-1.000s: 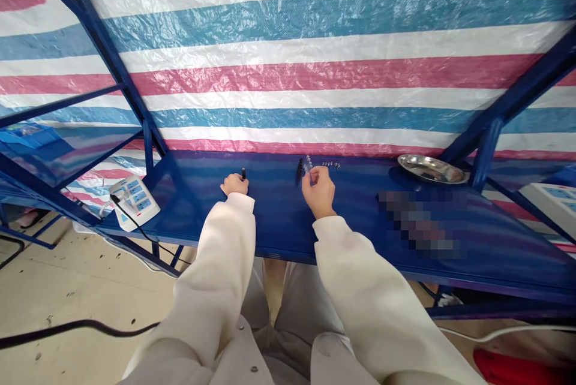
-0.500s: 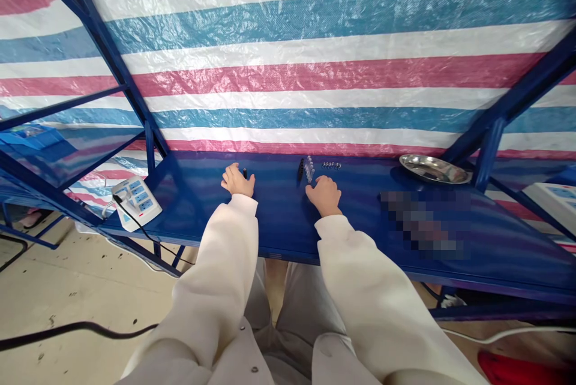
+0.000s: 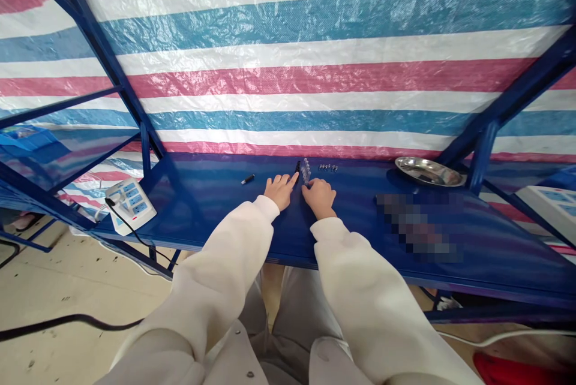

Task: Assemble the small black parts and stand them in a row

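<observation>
My left hand (image 3: 279, 191) is open over the blue table, fingers stretched forward. Its index fingertip lies at the near end of a row of small black parts (image 3: 297, 167). Just right of that row stand several small clear plastic pieces (image 3: 306, 168). My right hand (image 3: 319, 195) is curled at their near end, thumb and forefinger close together; what lies between them, if anything, is too small to make out. Beyond it is a short line of small shiny metal parts (image 3: 327, 168). A short black tube with a pale end (image 3: 247, 179) lies left of my left hand.
An oval steel tray (image 3: 427, 181) sits at the back right of the table (image 3: 202, 193), with a blurred-out item (image 3: 416, 226) in front of it. At the left edge is a white power strip (image 3: 132, 204) with a black cable. Blue frame posts rise at both sides before a striped sheet.
My left hand has moved right, from beside the black tube to the black row, leaving the tube lying on the table. My right hand stays by the clear pieces. The view has shifted slightly.
</observation>
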The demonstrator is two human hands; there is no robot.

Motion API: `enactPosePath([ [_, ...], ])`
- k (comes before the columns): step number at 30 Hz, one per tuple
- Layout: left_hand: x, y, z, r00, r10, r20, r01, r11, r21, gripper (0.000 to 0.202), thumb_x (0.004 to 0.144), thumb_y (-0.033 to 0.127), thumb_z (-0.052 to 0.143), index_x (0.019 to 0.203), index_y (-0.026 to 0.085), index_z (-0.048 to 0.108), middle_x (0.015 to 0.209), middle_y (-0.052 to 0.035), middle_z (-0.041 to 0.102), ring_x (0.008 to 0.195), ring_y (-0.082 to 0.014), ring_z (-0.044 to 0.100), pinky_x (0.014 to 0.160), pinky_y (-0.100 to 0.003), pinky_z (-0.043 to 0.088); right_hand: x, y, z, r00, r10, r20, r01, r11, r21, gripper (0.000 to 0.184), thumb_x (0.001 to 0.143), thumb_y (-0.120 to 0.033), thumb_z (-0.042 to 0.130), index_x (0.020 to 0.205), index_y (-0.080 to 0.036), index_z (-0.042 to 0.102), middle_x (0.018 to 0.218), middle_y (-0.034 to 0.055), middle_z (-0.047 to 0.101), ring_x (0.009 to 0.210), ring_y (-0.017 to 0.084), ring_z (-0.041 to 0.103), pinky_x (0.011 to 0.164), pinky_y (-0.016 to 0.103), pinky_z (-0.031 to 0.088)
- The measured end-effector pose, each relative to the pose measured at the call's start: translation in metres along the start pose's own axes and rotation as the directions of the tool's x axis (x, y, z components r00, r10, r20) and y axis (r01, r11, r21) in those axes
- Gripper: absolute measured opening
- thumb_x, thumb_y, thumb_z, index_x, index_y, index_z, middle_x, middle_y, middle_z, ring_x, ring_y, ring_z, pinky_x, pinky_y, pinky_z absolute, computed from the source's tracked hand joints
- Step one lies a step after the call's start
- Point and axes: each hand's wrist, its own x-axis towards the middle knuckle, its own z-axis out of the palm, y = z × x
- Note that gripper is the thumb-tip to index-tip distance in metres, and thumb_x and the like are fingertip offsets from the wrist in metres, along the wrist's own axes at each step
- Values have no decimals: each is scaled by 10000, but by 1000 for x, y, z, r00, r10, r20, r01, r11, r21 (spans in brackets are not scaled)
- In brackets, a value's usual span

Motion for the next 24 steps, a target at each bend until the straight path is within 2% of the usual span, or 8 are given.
enactPosePath([
  [6, 15, 3, 11, 1000, -22, 10, 22, 1000, 10, 581, 831, 121, 356, 1392, 251, 277, 1207, -125, 489, 1052, -266, 444, 835, -431, 354, 1, 1, 3, 1000, 4, -29, -5, 1000, -3, 254, 770, -292, 504, 924, -138, 634, 1007, 159, 615, 976, 281, 542, 810, 419, 375],
  [10, 21, 3, 12, 1000, -15, -10, 15, 1000, 23, 520, 838, 113, 361, 1345, 229, 360, 1174, -124, 509, 1044, -264, 449, 836, -427, 342, 2, 1, 4, 999, -2, -35, 2, 1000, 0, 249, 772, -292, 501, 921, -141, 631, 992, 158, 617, 967, 279, 544, 793, 407, 373],
  [14, 25, 2, 5, 996, 6, -84, -2, 999, 44, 308, 859, 145, 384, 1101, 168, 572, 1065, -125, 563, 1009, -261, 466, 829, -419, 324, 2, 0, 2, 1000, 12, -23, -12, 1000, -4, 253, 777, -289, 503, 933, -133, 629, 1005, 158, 614, 981, 282, 542, 798, 406, 368],
  [16, 24, 1, 0, 995, -2, -96, 5, 999, 34, 234, 856, 151, 409, 954, 155, 621, 995, -121, 589, 972, -255, 485, 819, -415, 318, 3, -1, 1, 1000, 18, -10, -18, 1000, -5, 255, 784, -289, 499, 937, -133, 630, 1015, 154, 614, 988, 286, 543, 803, 409, 366],
  [19, 18, -4, -8, 990, -58, -132, 53, 998, -45, 152, 837, 190, 487, 873, 169, 633, 939, -97, 617, 929, -241, 510, 809, -402, 315, 5, 0, 2, 1000, 24, -3, -24, 1000, 5, 253, 787, -287, 498, 932, -133, 636, 1012, 153, 618, 985, 288, 546, 800, 407, 367],
  [24, 0, -22, -18, 953, -237, -189, 185, 948, -257, 84, 793, 254, 587, 813, 194, 643, 869, -51, 650, 865, -211, 553, 794, -372, 335, 8, 2, 6, 999, 29, -26, -28, 999, 26, 238, 783, -282, 498, 904, -139, 645, 979, 152, 626, 946, 271, 554, 790, 396, 364],
])
